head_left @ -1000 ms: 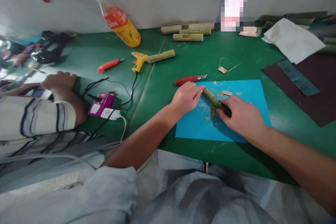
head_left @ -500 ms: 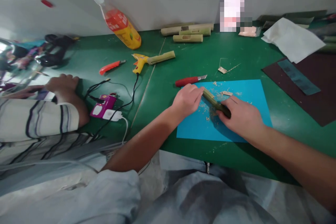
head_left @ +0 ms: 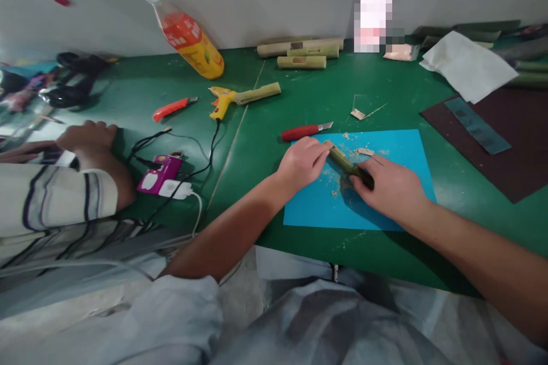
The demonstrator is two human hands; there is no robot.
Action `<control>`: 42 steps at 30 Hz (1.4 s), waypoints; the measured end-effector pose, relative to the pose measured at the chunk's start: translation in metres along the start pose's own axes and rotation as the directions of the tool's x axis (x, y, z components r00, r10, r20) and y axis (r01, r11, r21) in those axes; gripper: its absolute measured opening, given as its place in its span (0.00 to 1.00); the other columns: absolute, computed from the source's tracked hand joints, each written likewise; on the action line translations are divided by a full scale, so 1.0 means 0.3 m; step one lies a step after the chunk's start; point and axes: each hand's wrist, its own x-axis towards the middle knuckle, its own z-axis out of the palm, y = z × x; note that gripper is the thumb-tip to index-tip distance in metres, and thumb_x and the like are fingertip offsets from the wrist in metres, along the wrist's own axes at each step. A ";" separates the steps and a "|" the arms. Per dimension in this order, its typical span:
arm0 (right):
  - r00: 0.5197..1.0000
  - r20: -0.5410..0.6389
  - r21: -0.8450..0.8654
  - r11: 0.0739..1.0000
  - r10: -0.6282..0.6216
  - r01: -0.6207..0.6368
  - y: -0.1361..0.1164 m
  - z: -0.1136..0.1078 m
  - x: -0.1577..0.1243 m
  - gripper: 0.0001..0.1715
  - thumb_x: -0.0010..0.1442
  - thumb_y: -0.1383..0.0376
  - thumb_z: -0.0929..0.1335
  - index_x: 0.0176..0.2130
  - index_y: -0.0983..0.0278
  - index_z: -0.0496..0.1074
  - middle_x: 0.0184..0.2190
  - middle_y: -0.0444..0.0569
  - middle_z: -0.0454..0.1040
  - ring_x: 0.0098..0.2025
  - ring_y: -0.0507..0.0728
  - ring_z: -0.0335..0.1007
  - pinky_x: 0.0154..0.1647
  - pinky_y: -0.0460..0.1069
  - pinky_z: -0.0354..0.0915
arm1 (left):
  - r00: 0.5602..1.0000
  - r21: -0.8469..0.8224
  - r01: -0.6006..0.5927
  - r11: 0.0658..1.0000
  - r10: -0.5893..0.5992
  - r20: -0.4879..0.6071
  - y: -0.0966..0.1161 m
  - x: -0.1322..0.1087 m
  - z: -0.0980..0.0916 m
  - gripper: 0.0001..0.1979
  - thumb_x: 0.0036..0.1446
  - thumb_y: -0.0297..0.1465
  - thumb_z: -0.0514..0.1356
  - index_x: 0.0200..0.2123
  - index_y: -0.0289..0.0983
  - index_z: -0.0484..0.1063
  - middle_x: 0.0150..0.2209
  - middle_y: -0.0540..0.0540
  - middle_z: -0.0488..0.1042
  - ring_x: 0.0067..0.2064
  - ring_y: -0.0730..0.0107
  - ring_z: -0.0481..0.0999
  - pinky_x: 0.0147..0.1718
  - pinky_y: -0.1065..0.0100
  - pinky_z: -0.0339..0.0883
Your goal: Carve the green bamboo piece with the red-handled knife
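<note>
A green bamboo tube (head_left: 342, 160) slants over the blue sheet (head_left: 317, 211). My right hand (head_left: 389, 185) is wrapped round its near, darker end. At the far end, the closed fingers of my left hand (head_left: 303, 162) press against the rim; whether they also pinch something small there is hidden. A small pale piece of bamboo (head_left: 364, 151) lies on the sheet beside the tube, amid scattered shavings. Just beyond my left hand rests a red-handled craft knife (head_left: 306, 132), blade pointing right.
A yellow glue gun (head_left: 222, 104) with a bamboo stick, an orange cutter (head_left: 174, 109) and a purple power adapter (head_left: 160, 174) lie left. Behind stand a drink bottle (head_left: 188, 40) and bamboo tubes (head_left: 302, 62). Another person's arm (head_left: 100, 154) rests at far left. Dark board (head_left: 514, 171) lies right.
The whole view has shifted slightly, so things sit a little further left. Both hands keep their hold at the bamboo tube, with hardly any visible movement.
</note>
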 end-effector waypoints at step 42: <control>0.997 0.067 0.043 0.998 0.046 -0.049 -0.003 -0.016 -0.010 0.14 0.68 0.55 0.69 0.45 0.62 0.77 0.47 0.54 0.80 0.41 0.62 0.77 0.34 0.53 0.60 | 0.999 0.076 -0.041 0.996 0.038 0.034 0.038 0.006 0.022 0.16 0.76 0.30 0.52 0.48 0.31 0.79 0.37 0.41 0.82 0.38 0.62 0.79 0.41 0.60 0.75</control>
